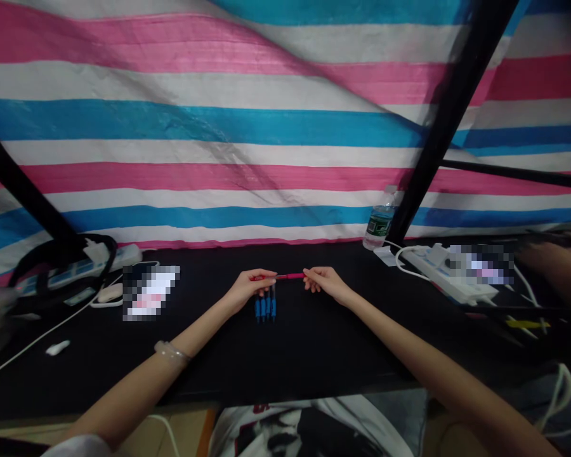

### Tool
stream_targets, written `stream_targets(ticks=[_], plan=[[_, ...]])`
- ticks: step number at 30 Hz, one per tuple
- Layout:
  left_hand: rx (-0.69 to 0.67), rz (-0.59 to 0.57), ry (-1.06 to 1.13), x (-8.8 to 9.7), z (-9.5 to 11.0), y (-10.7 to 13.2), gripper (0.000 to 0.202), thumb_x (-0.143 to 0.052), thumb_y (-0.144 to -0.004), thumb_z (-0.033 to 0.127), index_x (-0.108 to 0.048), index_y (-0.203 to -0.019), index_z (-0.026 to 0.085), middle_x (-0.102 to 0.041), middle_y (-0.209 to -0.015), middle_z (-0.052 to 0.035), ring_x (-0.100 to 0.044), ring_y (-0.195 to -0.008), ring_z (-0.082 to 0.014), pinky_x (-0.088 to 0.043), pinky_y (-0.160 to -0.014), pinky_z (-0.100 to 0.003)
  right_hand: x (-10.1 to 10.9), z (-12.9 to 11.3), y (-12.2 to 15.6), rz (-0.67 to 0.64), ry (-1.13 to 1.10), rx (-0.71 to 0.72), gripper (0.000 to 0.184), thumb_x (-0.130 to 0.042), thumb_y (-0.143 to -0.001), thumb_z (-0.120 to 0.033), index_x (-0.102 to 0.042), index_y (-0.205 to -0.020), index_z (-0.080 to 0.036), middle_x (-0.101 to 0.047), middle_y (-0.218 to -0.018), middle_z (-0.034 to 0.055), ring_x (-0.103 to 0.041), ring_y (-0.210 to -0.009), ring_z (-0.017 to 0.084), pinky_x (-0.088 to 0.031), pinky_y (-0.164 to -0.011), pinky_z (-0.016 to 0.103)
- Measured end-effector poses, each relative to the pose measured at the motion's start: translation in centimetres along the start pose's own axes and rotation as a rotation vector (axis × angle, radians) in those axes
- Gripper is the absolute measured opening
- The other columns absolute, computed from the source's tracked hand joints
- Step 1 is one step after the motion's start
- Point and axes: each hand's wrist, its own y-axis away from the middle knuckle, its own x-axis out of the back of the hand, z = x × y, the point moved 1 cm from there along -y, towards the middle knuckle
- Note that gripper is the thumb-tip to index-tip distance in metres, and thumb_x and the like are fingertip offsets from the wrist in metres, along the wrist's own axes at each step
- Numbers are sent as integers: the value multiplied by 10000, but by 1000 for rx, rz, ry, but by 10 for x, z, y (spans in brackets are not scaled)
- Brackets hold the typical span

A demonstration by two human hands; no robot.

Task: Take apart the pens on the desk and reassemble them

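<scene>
A slim pink-red pen (290, 276) is stretched level between my two hands, above the black tabletop. My left hand (252, 285) pinches its left end, which is partly covered by the fingers. The right end sits between the thumb and fingertips of my right hand (327, 282). Just below my left hand lie several blue pens (265, 309) side by side in a row, their upper ends partly hidden behind my fingers. Whether the pink-red pen is in one piece or parted in the middle is too small to tell.
A water bottle (379, 219) stands at the back right by a black post. Power strips (457, 279) with white cables lie on the right and left. A phone (152, 292) rests at the left, near a small white object (58, 348). Another person's hand (554, 266) shows far right.
</scene>
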Motion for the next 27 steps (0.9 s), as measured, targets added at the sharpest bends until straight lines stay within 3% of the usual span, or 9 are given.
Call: stream_targets(ticks=[7, 15, 27], plan=[[-20, 6, -43, -3, 2, 2, 350, -729, -618, 314, -681, -919, 142, -565, -570, 10, -438, -466, -63, -329, -458, -195, -4, 4, -1, 38, 90, 39, 568, -407, -794, -602, -437, -411, -182, -464, -407, 2, -427, -399, 88, -318, -443, 235], [19, 29, 22, -3, 4, 2, 380, -723, -626, 326, -668, -940, 119, -554, -545, 7, -470, -479, -74, -356, -463, -200, -3, -2, 0, 13, -62, 13, 227, -454, -756, -379, -440, -624, -195, -472, -514, -37, -415, -393, 83, -234, -382, 221], [0, 34, 42, -6, 6, 5, 387, -729, -617, 337, -670, -921, 105, -606, -612, -28, -476, -494, -81, -348, -458, -203, -7, -1, 2, -22, -57, 29, 242, -480, -740, -386, -411, -606, -197, -416, -534, -47, -403, -438, 83, -222, -423, 229]])
